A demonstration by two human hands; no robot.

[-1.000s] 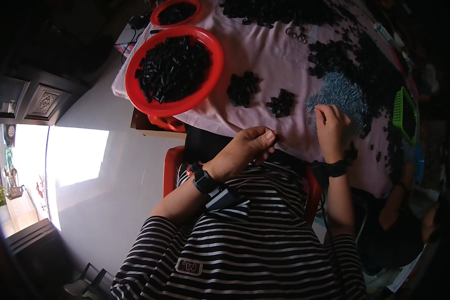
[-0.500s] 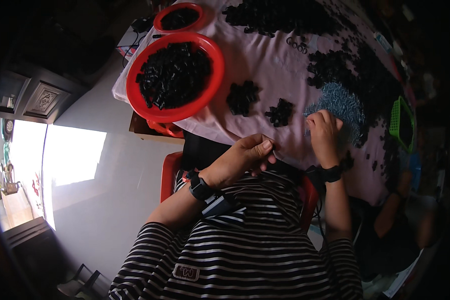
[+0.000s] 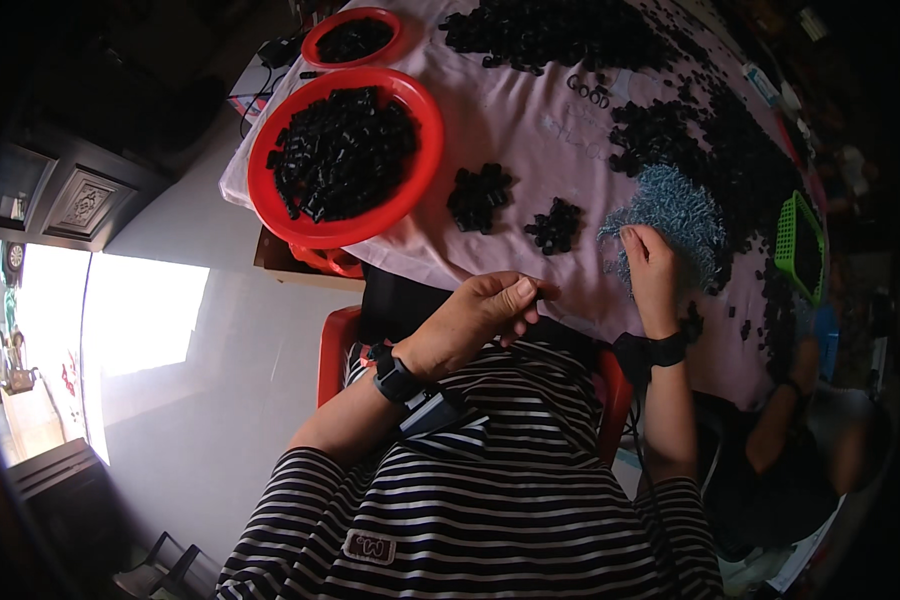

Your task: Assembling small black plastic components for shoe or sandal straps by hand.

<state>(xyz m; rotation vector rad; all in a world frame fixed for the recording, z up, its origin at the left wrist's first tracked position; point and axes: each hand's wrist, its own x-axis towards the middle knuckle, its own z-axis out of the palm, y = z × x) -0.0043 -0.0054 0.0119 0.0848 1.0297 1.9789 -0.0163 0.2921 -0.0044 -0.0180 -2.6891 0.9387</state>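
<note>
My left hand is closed in front of the table edge, thumb and forefinger pinching a small black plastic piece. My right hand is at the near side of a heap of small bluish-grey screws, its thumb and fingertips pressed together. Whatever is between those fingertips is too small to make out. Left of the heap, two little clusters of black plastic pieces, a larger one and a smaller one, lie on the pink cloth.
A big red basin full of black pieces stands at the left, a smaller red basin behind it. More black pieces spread along the far and right sides. A green basket is at the right, near another person's arm.
My right hand's fingers have drawn together into a pinch over the screw heap. My left hand stays almost in place, and the black piece in it shows more clearly.
</note>
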